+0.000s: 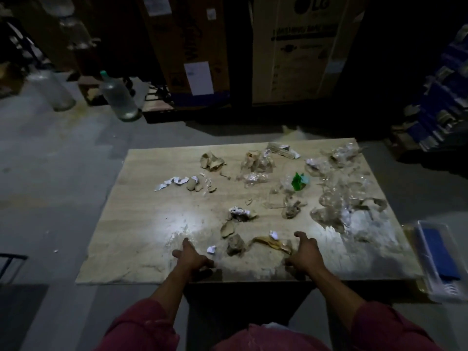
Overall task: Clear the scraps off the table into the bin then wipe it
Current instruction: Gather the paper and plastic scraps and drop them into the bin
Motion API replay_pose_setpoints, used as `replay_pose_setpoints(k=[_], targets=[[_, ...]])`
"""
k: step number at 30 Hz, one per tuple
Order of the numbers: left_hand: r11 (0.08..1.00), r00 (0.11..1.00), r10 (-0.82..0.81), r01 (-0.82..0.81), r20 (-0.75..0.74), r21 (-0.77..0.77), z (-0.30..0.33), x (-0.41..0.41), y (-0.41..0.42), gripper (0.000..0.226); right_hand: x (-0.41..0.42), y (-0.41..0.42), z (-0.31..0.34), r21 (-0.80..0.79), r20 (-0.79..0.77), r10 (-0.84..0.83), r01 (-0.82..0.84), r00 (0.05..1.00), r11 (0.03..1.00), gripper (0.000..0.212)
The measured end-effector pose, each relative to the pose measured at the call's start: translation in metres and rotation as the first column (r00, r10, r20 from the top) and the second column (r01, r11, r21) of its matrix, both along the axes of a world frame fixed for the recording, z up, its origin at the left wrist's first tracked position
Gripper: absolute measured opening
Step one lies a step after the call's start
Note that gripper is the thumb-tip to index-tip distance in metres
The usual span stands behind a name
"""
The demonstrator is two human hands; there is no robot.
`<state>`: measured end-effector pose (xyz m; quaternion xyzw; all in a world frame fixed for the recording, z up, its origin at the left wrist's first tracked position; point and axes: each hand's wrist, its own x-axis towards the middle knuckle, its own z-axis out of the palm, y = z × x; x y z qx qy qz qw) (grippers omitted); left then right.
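A pale wooden table [131, 254] carries several scraps: torn white paper [172, 182], crumpled brown paper [212, 160], clear plastic wrap [339, 198], a green scrap [297, 182] and a yellowish strip [269, 243]. White dust covers its near part. My left hand [191, 255] lies flat near the front edge with fingers spread, holding nothing. My right hand [305, 252] rests on the tabletop beside the yellowish strip, fingers spread, gripping nothing. No bin shows.
A clear plastic box [440, 264] with something blue inside sits off the table's right edge. Two large plastic bottles [119, 97] stand on the floor at back left. Tall cardboard cartons [298, 51] rise behind the table. Stacked blue packs [440, 110] fill the right.
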<state>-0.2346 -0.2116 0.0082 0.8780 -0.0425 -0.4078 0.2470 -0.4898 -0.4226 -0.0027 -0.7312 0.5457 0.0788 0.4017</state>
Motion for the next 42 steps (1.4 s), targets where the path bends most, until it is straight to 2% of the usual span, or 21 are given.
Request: replay_pose_setpoints(k=[3, 5, 9, 12, 15, 18, 20, 22, 25, 26, 30, 35, 37, 40, 42], targets=[[0.985, 0.989, -0.143, 0.139, 0.039, 0.099, -0.007, 0.013, -0.029, 0.119, 0.028, -0.014, -0.007, 0.032, -0.057, 0.076, -0.074, 0.995, 0.997, 0.098], [0.971, 0.977, -0.214, 0.211, 0.014, 0.114, -0.011, 0.013, -0.048, 0.121, 0.051, -0.017, -0.009, 0.043, -0.051, 0.085, -0.083, 0.995, 0.996, 0.094], [0.920, 0.919, -0.391, 0.390, -0.051, -0.029, -0.008, 0.013, -0.087, 0.107, 0.100, -0.015, -0.012, 0.074, -0.038, 0.153, -0.150, 0.988, 0.986, 0.089], [0.886, 0.875, -0.460, 0.441, -0.152, -0.145, -0.004, 0.032, -0.098, 0.109, 0.130, -0.016, -0.005, 0.061, -0.067, 0.262, -0.259, 0.963, 0.964, 0.069], [0.904, 0.904, -0.419, 0.405, -0.088, -0.137, 0.002, 0.075, -0.089, 0.099, 0.158, -0.023, 0.012, 0.003, -0.117, 0.350, -0.353, 0.929, 0.936, 0.065], [0.966, 0.971, -0.221, 0.205, -0.087, -0.160, 0.000, 0.139, -0.065, 0.067, 0.194, -0.036, 0.027, -0.030, -0.008, 0.357, -0.357, 0.934, 0.934, 0.061], [0.984, 0.998, -0.070, 0.069, 0.002, -0.165, -0.006, 0.186, -0.053, 0.055, 0.228, -0.048, 0.033, -0.061, 0.037, 0.383, -0.381, 0.923, 0.923, 0.054], [0.993, 0.989, 0.021, -0.004, 0.146, -0.114, -0.023, 0.232, -0.043, 0.051, 0.269, -0.059, 0.035, -0.111, 0.045, 0.427, -0.420, 0.903, 0.901, 0.049], [0.990, 0.958, 0.121, -0.097, 0.260, -0.104, -0.026, 0.283, -0.044, 0.068, 0.336, -0.075, 0.032, -0.179, 0.021, 0.486, -0.475, 0.873, 0.861, 0.049], [0.991, 0.954, 0.121, -0.100, 0.273, -0.093, -0.017, 0.293, -0.048, 0.072, 0.357, -0.081, 0.030, -0.195, 0.011, 0.492, -0.481, 0.870, 0.855, 0.049], [0.997, 0.960, 0.065, -0.074, 0.273, 0.025, -0.022, 0.326, -0.060, 0.058, 0.430, -0.113, 0.016, -0.256, -0.028, 0.509, -0.498, 0.860, 0.828, 0.054], [0.999, 0.981, -0.040, 0.038, 0.191, 0.011, -0.038, 0.338, -0.075, 0.063, 0.486, -0.148, -0.006, -0.268, -0.025, 0.473, -0.462, 0.881, 0.845, 0.062], [0.994, 0.979, -0.102, 0.105, 0.178, -0.009, -0.043, 0.333, -0.085, 0.064, 0.499, -0.150, -0.018, -0.248, -0.078, 0.515, -0.517, 0.854, 0.819, 0.065], [0.977, 0.964, -0.193, 0.206, 0.184, -0.055, -0.048, 0.319, -0.102, 0.064, 0.504, -0.136, -0.035, -0.186, -0.187, 0.634, -0.660, 0.751, 0.727, 0.066], [0.956, 0.944, -0.258, 0.281, 0.207, -0.088, -0.050, 0.307, -0.115, 0.068, 0.498, -0.122, -0.041, -0.205, -0.227, 0.662, -0.700, 0.714, 0.685, 0.062]])
